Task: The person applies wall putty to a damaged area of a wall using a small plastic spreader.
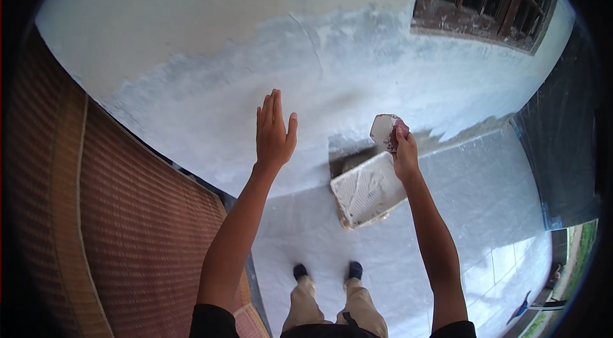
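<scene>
My left hand (275, 136) is raised in front of the wall with fingers stretched out and thumb apart, holding nothing. Whether it touches the wall I cannot tell. In my right hand (407, 158) is a small flat reddish-brown piece (385, 132) with a white-coated face; its exact kind does not show. Behind it stands the pale wall (211, 102), whose lower part carries a whiter, uneven coat with a ragged upper edge. Below and left of my right hand, a white ribbed paint tray (367, 192) sits tilted, smeared with white; my forearm is close to its right edge.
A woven brown screen (143, 210) runs along the left. The floor (287, 229) has a pale covering. At the upper right is a brown-framed window (485, 0) spattered with white. A dark panel (565, 134) stands at the right. A grey recess (348, 158) lies behind the tray.
</scene>
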A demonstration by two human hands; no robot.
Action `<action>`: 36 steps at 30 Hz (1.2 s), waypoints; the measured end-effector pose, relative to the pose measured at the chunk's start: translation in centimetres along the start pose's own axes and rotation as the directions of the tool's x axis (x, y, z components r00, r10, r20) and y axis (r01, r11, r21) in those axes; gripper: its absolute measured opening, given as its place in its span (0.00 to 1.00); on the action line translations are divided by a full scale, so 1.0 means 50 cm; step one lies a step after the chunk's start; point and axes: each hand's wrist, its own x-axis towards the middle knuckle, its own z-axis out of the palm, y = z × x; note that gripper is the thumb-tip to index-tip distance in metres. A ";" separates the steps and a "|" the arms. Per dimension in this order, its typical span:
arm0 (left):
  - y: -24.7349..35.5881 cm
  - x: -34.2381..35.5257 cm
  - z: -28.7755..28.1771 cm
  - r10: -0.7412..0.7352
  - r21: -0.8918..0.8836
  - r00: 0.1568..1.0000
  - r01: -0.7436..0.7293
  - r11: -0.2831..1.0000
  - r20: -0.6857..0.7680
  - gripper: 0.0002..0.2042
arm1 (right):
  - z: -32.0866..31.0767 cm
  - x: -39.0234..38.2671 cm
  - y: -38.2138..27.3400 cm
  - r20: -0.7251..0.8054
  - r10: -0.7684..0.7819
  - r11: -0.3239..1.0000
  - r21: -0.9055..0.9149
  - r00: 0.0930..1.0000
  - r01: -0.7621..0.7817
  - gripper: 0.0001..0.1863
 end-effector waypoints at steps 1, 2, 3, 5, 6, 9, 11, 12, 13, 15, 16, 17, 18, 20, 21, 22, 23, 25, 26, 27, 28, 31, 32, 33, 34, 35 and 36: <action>0.011 -0.020 0.033 -0.026 -0.011 0.999 0.027 1.000 0.019 0.30 | -0.042 0.013 0.018 -0.003 0.005 0.999 -0.048 1.000 -0.006 0.18; 0.021 -0.043 0.067 -0.043 -0.019 0.998 0.044 0.999 0.039 0.30 | -0.083 0.023 0.037 -0.015 0.024 0.998 -0.063 1.000 -0.025 0.18; 0.030 -0.069 0.101 -0.059 -0.039 0.997 0.062 0.997 0.058 0.30 | -0.124 0.034 0.057 -0.042 0.016 0.989 -0.144 0.999 -0.021 0.18; 0.050 -0.117 0.172 -0.089 -0.068 0.992 0.095 0.993 0.087 0.30 | -0.209 0.061 0.093 -0.074 0.014 0.970 -0.240 0.997 -0.031 0.18; 0.061 -0.145 0.207 -0.116 -0.084 0.986 0.127 0.988 0.119 0.30 | -0.254 0.070 0.111 -0.075 0.023 0.951 -0.305 0.997 -0.045 0.18; 0.066 -0.220 0.298 -0.188 -0.109 0.960 0.214 0.971 0.206 0.31 | -0.346 0.078 0.170 -0.118 0.057 0.905 -0.413 0.991 -0.101 0.17; 0.057 -0.279 0.354 -0.236 -0.114 0.935 0.274 0.955 0.264 0.31 | -0.388 0.074 0.210 -0.161 0.083 0.876 -0.459 0.983 -0.149 0.16; 0.052 -0.311 0.381 -0.270 -0.108 0.916 0.313 0.944 0.296 0.31 | -0.405 0.071 0.236 -0.190 0.058 0.839 -0.523 0.980 -0.151 0.16; 0.048 -0.339 0.412 -0.299 -0.104 0.898 0.348 0.932 0.323 0.31 | -0.421 0.074 0.256 -0.214 0.025 0.797 -0.585 0.976 -0.149 0.16; 0.046 -0.404 0.471 -0.323 -0.093 0.876 0.378 0.921 0.357 0.31 | -0.461 0.083 0.306 -0.220 0.021 0.748 -0.644 0.975 -0.161 0.16; 0.047 -0.436 0.496 -0.341 -0.105 0.860 0.406 0.908 0.379 0.31 | -0.474 0.084 0.330 -0.214 0.009 0.706 -0.691 0.977 -0.158 0.16; 0.047 -0.467 0.521 -0.358 -0.117 0.843 0.435 0.893 0.401 0.31 | -0.486 0.088 0.352 -0.220 0.024 0.693 -0.699 0.975 -0.175 0.16; 0.047 -0.497 0.547 -0.368 -0.122 0.833 0.451 0.884 0.414 0.31 | -0.497 0.096 0.374 -0.190 0.000 0.630 -0.763 0.982 -0.148 0.15; 0.035 -0.556 0.589 -0.399 -0.128 0.805 0.495 0.859 0.439 0.31 | -0.491 0.108 0.424 -0.123 -0.034 0.555 -0.828 0.992 -0.084 0.14; 0.031 -0.582 0.610 -0.416 -0.142 0.792 0.522 0.841 0.448 0.31 | -0.486 0.119 0.445 -0.127 -0.019 0.545 -0.833 0.992 -0.096 0.14; 0.028 -0.609 0.631 -0.427 -0.136 0.778 0.537 0.833 0.460 0.31 | -0.482 0.131 0.469 -0.015 -0.116 0.389 -0.921 0.993 0.031 0.13; 0.026 -0.632 0.650 -0.443 -0.153 0.769 0.561 0.813 0.461 0.31 | -0.471 0.144 0.491 0.116 -0.191 0.214 -0.964 0.975 0.157 0.12; 0.018 -0.676 0.680 -0.472 -0.158 0.747 0.597 0.787 0.469 0.31 | -0.440 0.170 0.539 0.229 -0.199 0.250 -0.928 0.953 0.276 0.11; 0.021 -0.691 0.697 -0.499 -0.169 0.722 0.634 0.755 0.479 0.31 | -0.430 0.189 0.555 0.340 -0.233 0.279 -0.874 0.911 0.397 0.09; 0.024 -0.705 0.713 -0.525 -0.178 0.696 0.669 0.721 0.489 0.31 | -0.417 0.209 0.571 0.342 -0.220 0.273 -0.878 0.914 0.394 0.09; 0.017 -0.722 0.727 -0.535 -0.169 0.687 0.678 0.715 0.493 0.31 | -0.400 0.228 0.595 0.433 -0.192 0.218 -0.856 0.881 0.469 0.08; 0.006 -0.766 0.760 -0.555 -0.178 0.668 0.704 0.688 0.495 0.31 | -0.355 0.249 0.636 0.592 -0.142 0.060 -0.795 0.793 0.604 0.07; 0.008 -0.773 0.768 -0.568 -0.177 0.644 0.727 0.664 0.512 0.31 | -0.349 0.254 0.645 0.661 -0.131 -0.048 -0.749 0.739 0.661 0.06; 0.009 -0.779 0.774 -0.580 -0.176 0.620 0.748 0.640 0.529 0.31 | -0.345 0.259 0.654 0.662 -0.121 -0.049 -0.748 0.740 0.662 0.06; 0.009 -0.787 0.778 -0.586 -0.172 0.614 0.754 0.635 0.529 0.31 | -0.342 0.264 0.664 0.702 -0.129 -0.106 -0.712 0.700 0.694 0.06; 0.010 -0.793 0.780 -0.573 -0.207 0.608 0.763 0.612 0.549 0.30 | -0.339 0.266 0.674 0.740 -0.135 -0.163 -0.672 0.658 0.722 0.06; 0.009 -0.797 0.782 -0.560 -0.243 0.604 0.772 0.588 0.567 0.30 | -0.337 0.266 0.682 0.743 -0.130 -0.160 -0.670 0.657 0.725 0.06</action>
